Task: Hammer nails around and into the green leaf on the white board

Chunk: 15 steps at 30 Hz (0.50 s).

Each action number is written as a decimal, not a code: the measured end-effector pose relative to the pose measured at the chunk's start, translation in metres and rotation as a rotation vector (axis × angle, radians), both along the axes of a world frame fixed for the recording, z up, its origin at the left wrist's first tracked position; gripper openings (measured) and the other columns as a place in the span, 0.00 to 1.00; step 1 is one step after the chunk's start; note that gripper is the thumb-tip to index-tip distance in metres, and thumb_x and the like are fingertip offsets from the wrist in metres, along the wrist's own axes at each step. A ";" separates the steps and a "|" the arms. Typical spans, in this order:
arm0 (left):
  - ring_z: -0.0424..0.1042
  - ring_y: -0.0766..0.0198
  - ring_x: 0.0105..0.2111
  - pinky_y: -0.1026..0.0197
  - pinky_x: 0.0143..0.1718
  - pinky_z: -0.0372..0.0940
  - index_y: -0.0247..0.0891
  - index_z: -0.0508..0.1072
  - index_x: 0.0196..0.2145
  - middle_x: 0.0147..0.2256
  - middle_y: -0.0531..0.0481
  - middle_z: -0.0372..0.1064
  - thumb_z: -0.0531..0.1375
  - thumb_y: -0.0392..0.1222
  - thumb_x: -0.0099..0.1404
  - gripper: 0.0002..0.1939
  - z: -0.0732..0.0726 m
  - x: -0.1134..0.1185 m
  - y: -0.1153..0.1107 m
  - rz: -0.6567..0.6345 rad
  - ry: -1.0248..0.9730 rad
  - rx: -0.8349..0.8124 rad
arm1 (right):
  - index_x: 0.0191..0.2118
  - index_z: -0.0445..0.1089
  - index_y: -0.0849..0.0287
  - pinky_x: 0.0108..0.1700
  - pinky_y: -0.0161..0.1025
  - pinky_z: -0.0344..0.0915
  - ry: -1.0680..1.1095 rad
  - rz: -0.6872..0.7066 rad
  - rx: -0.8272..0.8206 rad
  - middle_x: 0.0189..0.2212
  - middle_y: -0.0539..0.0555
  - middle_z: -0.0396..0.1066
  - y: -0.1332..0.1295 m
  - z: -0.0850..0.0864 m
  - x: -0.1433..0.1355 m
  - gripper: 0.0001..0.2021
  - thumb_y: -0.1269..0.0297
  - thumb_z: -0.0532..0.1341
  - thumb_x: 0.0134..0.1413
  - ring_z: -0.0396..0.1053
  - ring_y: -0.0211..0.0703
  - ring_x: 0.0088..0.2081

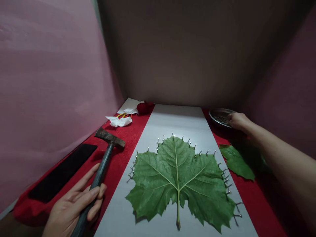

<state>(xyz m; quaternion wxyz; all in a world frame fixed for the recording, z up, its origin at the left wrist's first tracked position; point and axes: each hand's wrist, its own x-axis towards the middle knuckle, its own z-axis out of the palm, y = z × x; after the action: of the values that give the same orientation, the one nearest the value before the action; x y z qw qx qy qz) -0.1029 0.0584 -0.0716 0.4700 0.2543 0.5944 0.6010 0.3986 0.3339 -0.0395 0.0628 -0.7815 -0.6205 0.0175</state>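
Observation:
My left hand (76,207) is closed around the dark handle of a hammer (110,141), its metal head raised over the red cloth at left. At the far right my right hand (238,121) reaches into a round metal dish (222,110) of small nails (221,119); its fingertips are hidden among them. A large green leaf (176,177) lies on a white board (177,120) between the hands. Several nails (189,142) stand along the leaf's top and side edges, some tilted.
A second green leaf (238,163) rests on the red cloth (261,204) below my right forearm. At left are a black flat strip (64,171), crumpled white tissue (120,121), yellow-handled pliers or similar (121,115) and a red bundle (144,107). Pink walls (54,75) flank the table.

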 end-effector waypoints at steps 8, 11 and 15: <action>0.60 0.73 0.14 0.71 0.15 0.61 0.48 0.65 0.57 0.26 0.51 0.75 0.73 0.36 0.40 0.46 -0.003 -0.003 -0.001 -0.014 -0.011 0.001 | 0.26 0.72 0.67 0.35 0.41 0.55 0.193 -0.156 0.156 0.27 0.65 0.71 -0.008 0.012 -0.009 0.04 0.74 0.61 0.46 0.68 0.47 0.34; 0.59 0.73 0.14 0.72 0.15 0.59 0.48 0.65 0.57 0.25 0.51 0.75 0.73 0.37 0.42 0.44 0.001 0.000 -0.002 -0.029 -0.012 0.004 | 0.23 0.70 0.66 0.35 0.41 0.58 0.355 -0.228 0.230 0.22 0.61 0.69 -0.016 0.017 -0.011 0.04 0.71 0.61 0.45 0.68 0.45 0.32; 0.59 0.74 0.14 0.73 0.15 0.57 0.49 0.67 0.57 0.23 0.53 0.73 0.72 0.38 0.44 0.41 0.005 0.004 -0.001 -0.019 -0.063 -0.012 | 0.26 0.64 0.63 0.31 0.38 0.61 0.667 -0.265 0.398 0.23 0.60 0.69 -0.025 0.024 -0.018 0.03 0.74 0.59 0.47 0.68 0.40 0.28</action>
<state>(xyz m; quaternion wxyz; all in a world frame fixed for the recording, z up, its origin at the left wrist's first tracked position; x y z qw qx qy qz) -0.0987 0.0569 -0.0669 0.4957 0.2383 0.5804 0.6006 0.3808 0.3085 -0.0155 0.4121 -0.7788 -0.4511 0.1416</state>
